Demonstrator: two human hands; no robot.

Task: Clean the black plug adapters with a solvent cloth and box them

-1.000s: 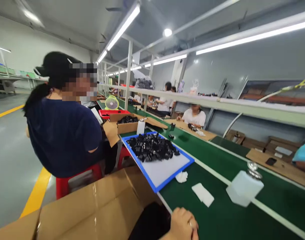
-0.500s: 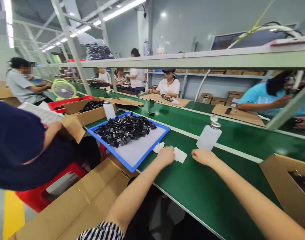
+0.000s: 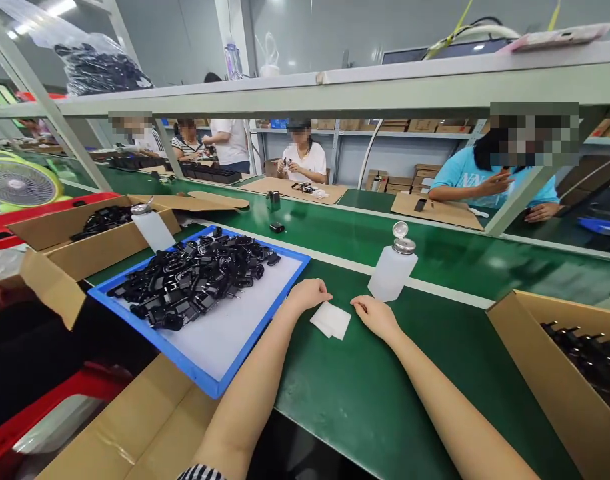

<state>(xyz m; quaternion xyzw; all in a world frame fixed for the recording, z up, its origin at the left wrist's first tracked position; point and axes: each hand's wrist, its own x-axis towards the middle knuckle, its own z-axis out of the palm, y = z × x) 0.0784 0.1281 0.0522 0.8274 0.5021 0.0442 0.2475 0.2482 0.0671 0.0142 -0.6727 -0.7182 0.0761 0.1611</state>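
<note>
two empty hands lie open and apart on the green bench (image 3: 409,427), a folded white wipe (image 3: 331,321) between them, its long axis slanting (the left hand (image 3: 309,295) sits slightly nearer than the right hand (image 3: 376,317)); a plastic dispenser bottle (image 3: 392,270) stands beyond.

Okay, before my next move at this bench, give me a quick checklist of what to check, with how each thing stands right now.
1. Left hand and right hand empty: ok.
2. White wipe within reach on the green belt, between the hands: ok.
3. Metal-topped bottle standing upright: ok.
4. Liquid level in the bottle: cannot tell.
5. Black parts held inside the blue tray: ok.
6. Condition of each black part: cannot tell, too small to judge from here.
</note>
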